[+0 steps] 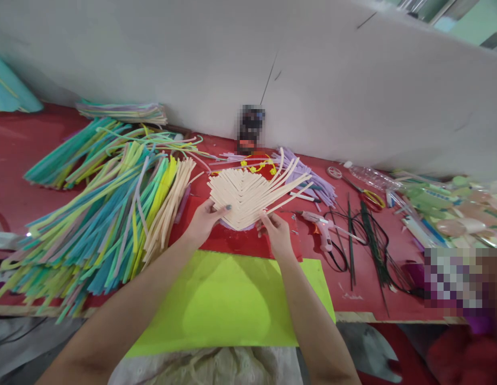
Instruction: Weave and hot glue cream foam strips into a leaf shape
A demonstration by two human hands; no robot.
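A cream leaf-shaped piece of pipe cleaners (241, 195), laid in V rows, is held over the red work surface. Several loose stem ends fan out from its upper right side. My left hand (206, 218) grips its lower left edge, the thumb on top and the other fingers hidden beneath. At the lower right edge, my right hand (274, 227) pinches the piece between thumb and finger, near the lowest loose stem. A strip of lilac shows under its bottom tip. Below my hands lies a bright yellow-green sheet (232, 299).
Bundles of coloured pipe cleaners (107, 214) cover the left side. Lilac stems (292, 171) lie behind. To the right are a hot glue gun (322, 227) with its cord, scissors (371, 198), dark green wires (372, 246) and a plastic bottle (372, 176). A white wall (171, 59) closes the back.
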